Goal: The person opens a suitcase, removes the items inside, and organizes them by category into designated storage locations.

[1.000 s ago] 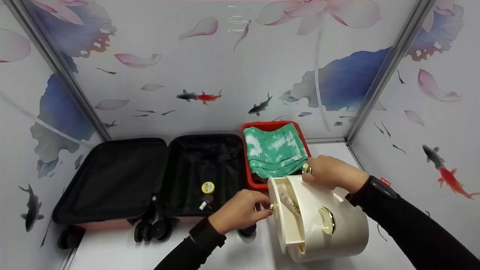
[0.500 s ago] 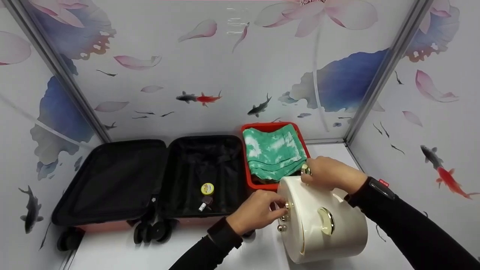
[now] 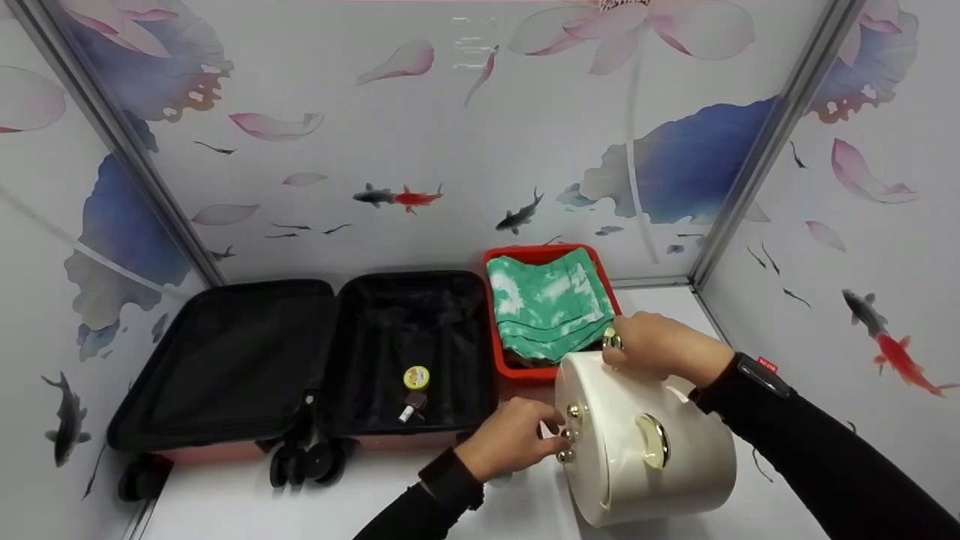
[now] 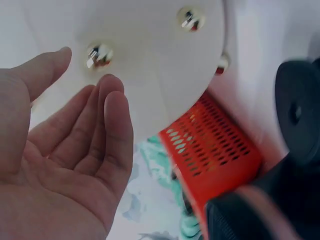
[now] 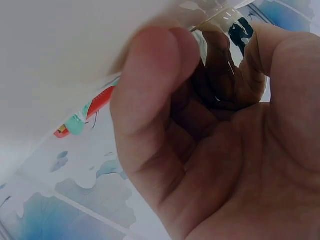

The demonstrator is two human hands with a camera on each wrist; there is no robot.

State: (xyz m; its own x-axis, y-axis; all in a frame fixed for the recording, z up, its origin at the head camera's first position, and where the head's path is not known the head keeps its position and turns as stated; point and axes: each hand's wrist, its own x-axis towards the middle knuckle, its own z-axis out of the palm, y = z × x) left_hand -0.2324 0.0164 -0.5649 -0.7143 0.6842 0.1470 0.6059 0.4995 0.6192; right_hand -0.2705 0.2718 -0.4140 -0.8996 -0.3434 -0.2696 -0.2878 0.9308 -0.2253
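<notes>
A cream rounded storage box with small gold ball knobs stands on the white table at the right. Its knobbed front faces left and its drawers are closed. My right hand grips the box's gold handle at the top; in the right wrist view the fingers curl round it, partly hidden. My left hand is at the knobs. In the left wrist view its thumb and bent fingers stand apart near one knob, and I see no pinch on it.
Left of the box lies an opened suitcase with black lining. In its right half are a yellow round tin and a small dark bottle with a white cap. Behind the box, a red basket holds folded green-and-white cloth.
A drawer with a tube inside stood pulled out; my left hand pushed it rightward into the box, then moved slightly down along the knobs. My right hand kept its grip on the handle.
</notes>
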